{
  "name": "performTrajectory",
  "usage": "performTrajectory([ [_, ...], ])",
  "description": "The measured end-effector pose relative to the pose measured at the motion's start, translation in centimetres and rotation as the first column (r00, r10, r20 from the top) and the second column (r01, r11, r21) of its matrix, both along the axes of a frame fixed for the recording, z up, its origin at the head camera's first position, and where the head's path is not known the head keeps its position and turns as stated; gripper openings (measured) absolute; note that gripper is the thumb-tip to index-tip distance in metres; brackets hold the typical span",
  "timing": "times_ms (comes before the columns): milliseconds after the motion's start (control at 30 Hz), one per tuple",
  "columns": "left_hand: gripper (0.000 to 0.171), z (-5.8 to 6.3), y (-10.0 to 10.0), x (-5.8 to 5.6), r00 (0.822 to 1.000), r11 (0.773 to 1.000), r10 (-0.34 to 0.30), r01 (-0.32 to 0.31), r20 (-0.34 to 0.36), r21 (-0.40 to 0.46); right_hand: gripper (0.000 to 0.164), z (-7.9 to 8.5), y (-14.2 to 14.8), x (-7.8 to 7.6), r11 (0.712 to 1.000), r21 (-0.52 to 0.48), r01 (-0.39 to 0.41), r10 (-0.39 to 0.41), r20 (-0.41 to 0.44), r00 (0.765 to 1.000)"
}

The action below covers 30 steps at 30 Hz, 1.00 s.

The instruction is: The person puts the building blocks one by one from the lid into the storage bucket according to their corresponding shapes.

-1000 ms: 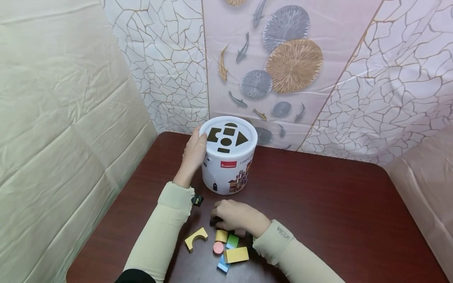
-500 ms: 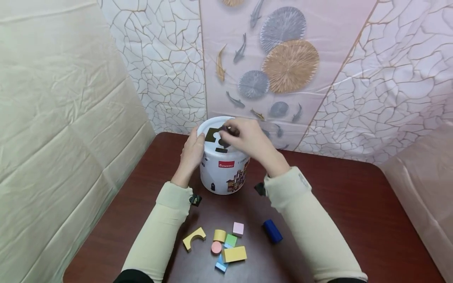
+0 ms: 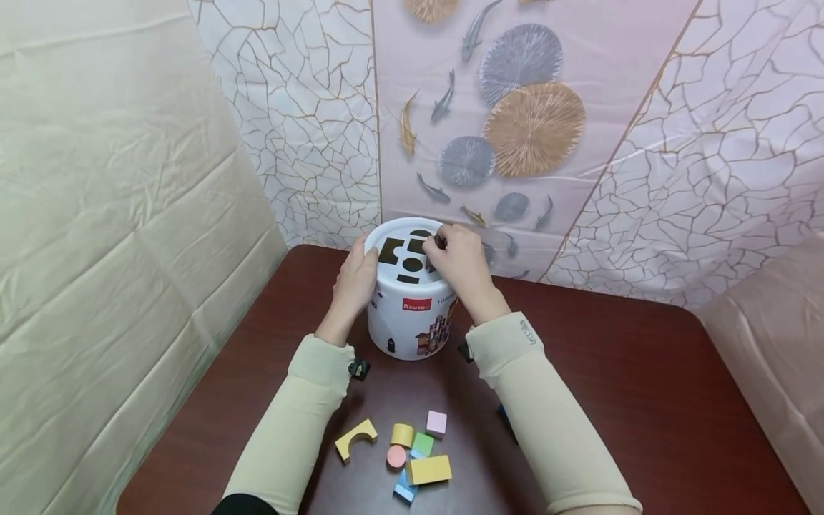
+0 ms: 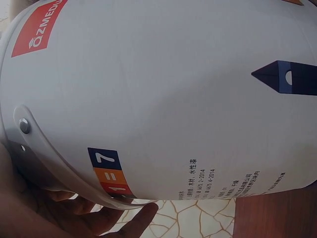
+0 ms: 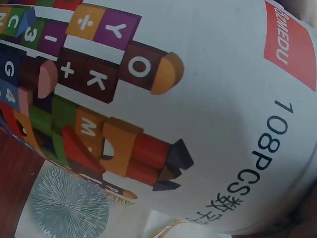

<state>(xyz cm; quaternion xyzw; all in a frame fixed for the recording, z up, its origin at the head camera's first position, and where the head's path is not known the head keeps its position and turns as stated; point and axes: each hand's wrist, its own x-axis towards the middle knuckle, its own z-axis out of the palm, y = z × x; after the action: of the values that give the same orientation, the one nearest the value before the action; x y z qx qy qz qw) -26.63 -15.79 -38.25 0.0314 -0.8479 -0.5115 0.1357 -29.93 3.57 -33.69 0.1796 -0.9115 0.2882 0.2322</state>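
A white bucket (image 3: 395, 325) stands upright on the table; its lid (image 3: 388, 273) has shaped cut-outs. My left hand (image 3: 355, 279) grips the bucket's left side, thumb at the lid's rim; in the left wrist view its fingers (image 4: 136, 223) curl by the white handle (image 4: 64, 166). Over the lid's right side, my right hand (image 3: 462, 268) pinches a small dark block (image 3: 440, 242), mostly covered by the fingers, so its shape is hidden. The hand also covers most of the triangular cut-out. Only the bucket's printed side shows in the right wrist view.
Nearer on the table (image 3: 644, 400) lie a yellow arch block (image 3: 356, 438), yellow half-round block (image 3: 402, 435), pink round block (image 3: 395, 458), pink cube (image 3: 435, 424), green block (image 3: 423, 443), yellow oblong block (image 3: 429, 470) and blue block (image 3: 405, 488). The right sleeve partly hides a dark blue block (image 3: 505, 415).
My right hand has picked up the dark block from near the loose blocks and carried it up to the lid, then shifted right across it. My left hand stays on the bucket.
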Motion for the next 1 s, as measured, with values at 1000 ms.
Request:
performTrajectory([
  [1000, 0.054, -0.23, 0.06, -0.24, 1.000, 1.000, -0.006, 0.006, 0.007, 0.025, 0.016, -0.07, 0.06, 0.71, 0.994, 0.106, 0.040, -0.047, 0.065, 0.997],
])
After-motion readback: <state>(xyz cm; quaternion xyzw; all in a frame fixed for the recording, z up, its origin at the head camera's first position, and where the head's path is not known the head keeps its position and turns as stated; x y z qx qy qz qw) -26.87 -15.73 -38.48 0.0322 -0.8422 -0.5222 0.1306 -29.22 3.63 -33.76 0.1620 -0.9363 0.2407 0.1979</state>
